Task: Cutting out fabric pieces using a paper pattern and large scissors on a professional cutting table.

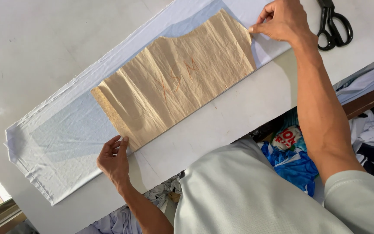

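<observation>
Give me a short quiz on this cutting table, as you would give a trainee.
1. True or false: the brown paper pattern lies on top of the pale blue fabric.
2. Which hand is nearer the black scissors: A) left hand B) right hand?
3. Fill in: both hands touch the paper at its ____.

Key:
1. True.
2. B; the scissors lie untouched on the white table.
3. Edges; the left hand at the near corner, the right hand's fingers at the far end.
</observation>
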